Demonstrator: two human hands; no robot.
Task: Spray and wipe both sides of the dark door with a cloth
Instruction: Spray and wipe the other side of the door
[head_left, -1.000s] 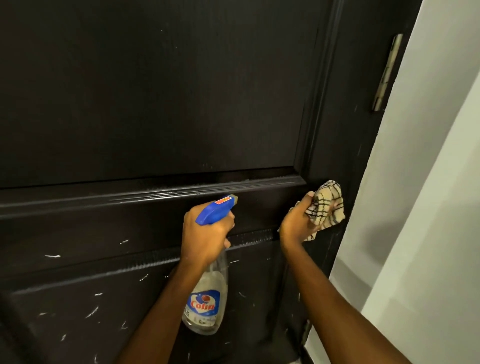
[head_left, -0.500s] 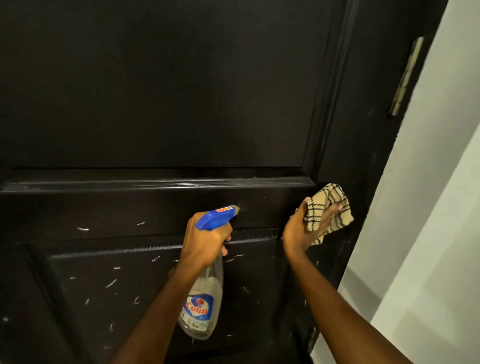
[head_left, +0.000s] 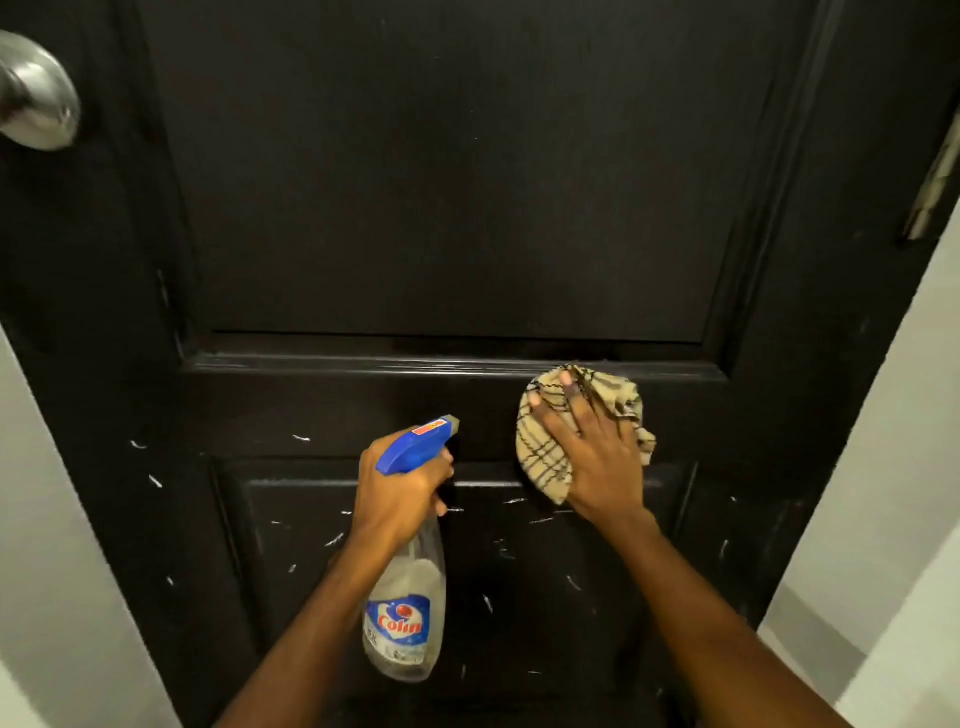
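Since half a second ago my right hand (head_left: 597, 462) has slid with the cloth (head_left: 537, 452) away from the hinge-side edge of the door (head_left: 441, 182) and onto its middle rail — the earlier bunched hold has given way to a flat palm. Fingers lie spread and nearly straight over the checked cloth, pressing it against the dark wood; the hold is a wide, flat press. Just above my fingertips (head_left: 566, 379) runs the glossy moulding (head_left: 363, 364) under the upper panel. Left of that hand, near but apart from it, my left hand (head_left: 400, 493) grips the neck of the spray bottle (head_left: 405, 613), fingers wrapped tight; its blue head (head_left: 415, 444) points toward the door, and the clear body with a blue label hangs below my wrist. White scratch marks (head_left: 301, 438) fleck the wood beneath and to the left of both hands. Far up and left of my left hand sits a metal knob (head_left: 36, 93); up and right of my right hand, a hinge (head_left: 935, 176) at the door's edge, with pale wall (head_left: 883, 467) beyond.
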